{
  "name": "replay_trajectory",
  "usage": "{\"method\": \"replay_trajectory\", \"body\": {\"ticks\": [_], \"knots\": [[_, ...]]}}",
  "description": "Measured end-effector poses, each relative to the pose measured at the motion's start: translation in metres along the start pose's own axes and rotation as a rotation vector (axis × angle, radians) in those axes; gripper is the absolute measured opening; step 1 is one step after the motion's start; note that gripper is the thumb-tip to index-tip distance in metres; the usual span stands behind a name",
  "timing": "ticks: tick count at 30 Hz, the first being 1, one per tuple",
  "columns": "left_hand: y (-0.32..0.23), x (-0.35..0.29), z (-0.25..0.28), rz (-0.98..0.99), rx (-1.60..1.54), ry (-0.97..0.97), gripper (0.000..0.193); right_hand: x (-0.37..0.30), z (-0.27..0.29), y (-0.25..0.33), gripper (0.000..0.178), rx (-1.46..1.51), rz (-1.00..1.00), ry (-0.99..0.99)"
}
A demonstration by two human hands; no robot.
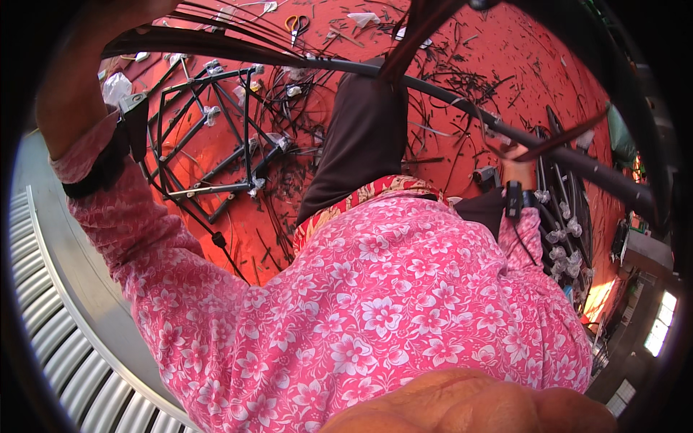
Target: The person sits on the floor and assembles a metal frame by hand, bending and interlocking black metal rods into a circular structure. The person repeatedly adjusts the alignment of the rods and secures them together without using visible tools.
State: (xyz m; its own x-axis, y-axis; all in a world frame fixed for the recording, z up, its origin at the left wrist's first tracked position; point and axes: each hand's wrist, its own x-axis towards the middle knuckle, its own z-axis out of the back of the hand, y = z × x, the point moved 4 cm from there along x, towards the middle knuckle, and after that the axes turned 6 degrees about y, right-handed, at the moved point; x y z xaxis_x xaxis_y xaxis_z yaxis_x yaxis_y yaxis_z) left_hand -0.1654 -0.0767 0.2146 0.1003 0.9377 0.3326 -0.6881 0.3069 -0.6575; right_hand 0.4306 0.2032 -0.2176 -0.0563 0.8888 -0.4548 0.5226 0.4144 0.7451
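At the upper left my left hand [137, 16] is raised, its fingers cut off by the picture's edge. Thin dark strips [216, 49] fan out beside it, so I cannot tell its grip. A long dark tube [455, 105] crosses in front of me, joined to thicker dark tubes at the upper right. Below this tube, my right hand [517, 159] appears closed around a glossy brown strip [567, 136] that crosses its fingers; part of the hand is hidden. Small devices [514, 199] are strapped at the wrists.
Dark bicycle frames [209, 144] with plastic-wrapped joints lie on the red floor [440, 43], among scattered dark scraps. Orange-handled scissors [294, 27] lie farther off. Wrapped dark tubes [567, 216] stand to the right. A metal roller conveyor [65, 325] curves along the left.
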Motion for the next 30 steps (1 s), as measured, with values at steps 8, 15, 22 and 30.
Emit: {"method": "replay_trajectory", "body": {"ticks": [8, 15, 22, 30], "knots": [[-0.02, -0.008, -0.021, 0.384, -0.126, -0.163, 0.047, -0.082, -0.14, -0.094, 0.034, -0.289, -0.207, 0.378], [-0.03, -0.005, -0.029, 0.391, -0.141, -0.273, 0.045, -0.075, -0.215, -0.093, 0.025, -0.451, -0.007, 0.28], [-0.029, 0.03, -0.038, 0.046, -0.08, -0.243, 0.039, -0.158, -0.344, -0.012, 0.019, -0.436, 0.621, 0.984], [0.133, 0.094, -0.055, 0.397, -0.155, -0.342, 0.032, -0.255, -0.412, 0.133, 0.027, -0.253, 0.538, 1.383]]}}
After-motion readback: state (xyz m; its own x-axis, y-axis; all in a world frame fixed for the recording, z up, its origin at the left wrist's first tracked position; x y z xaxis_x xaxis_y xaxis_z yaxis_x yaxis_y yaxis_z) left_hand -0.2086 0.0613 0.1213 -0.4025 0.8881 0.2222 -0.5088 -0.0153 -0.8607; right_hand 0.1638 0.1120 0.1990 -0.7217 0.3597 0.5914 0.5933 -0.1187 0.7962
